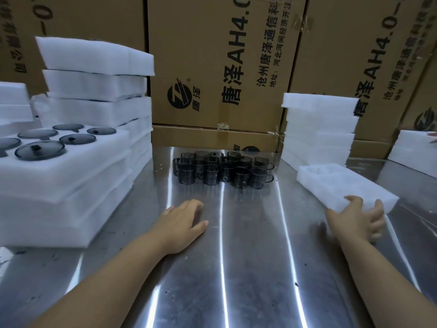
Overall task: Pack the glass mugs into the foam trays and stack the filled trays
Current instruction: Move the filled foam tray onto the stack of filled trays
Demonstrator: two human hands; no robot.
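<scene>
Cardboard cartons [220,67] wall the back. Steel worktop [236,268]. Filled foam stack [61,185] at left, dark lids on top. Empty foam trays [316,129] piled right. Glass mugs [222,169] clustered centre-back. Right hand [357,216], grip clamped on the near edge of a loose empty tray [340,183]. Left hand [184,221] flat on worktop, grip apart.

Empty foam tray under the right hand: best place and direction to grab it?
Grip the foam tray by its near long edge, coming from the person's side, where the right hand already rests. It lies flat and tilted across the table, its pockets open upward, so the solid rim probably holds better than the thin pocket walls.
</scene>
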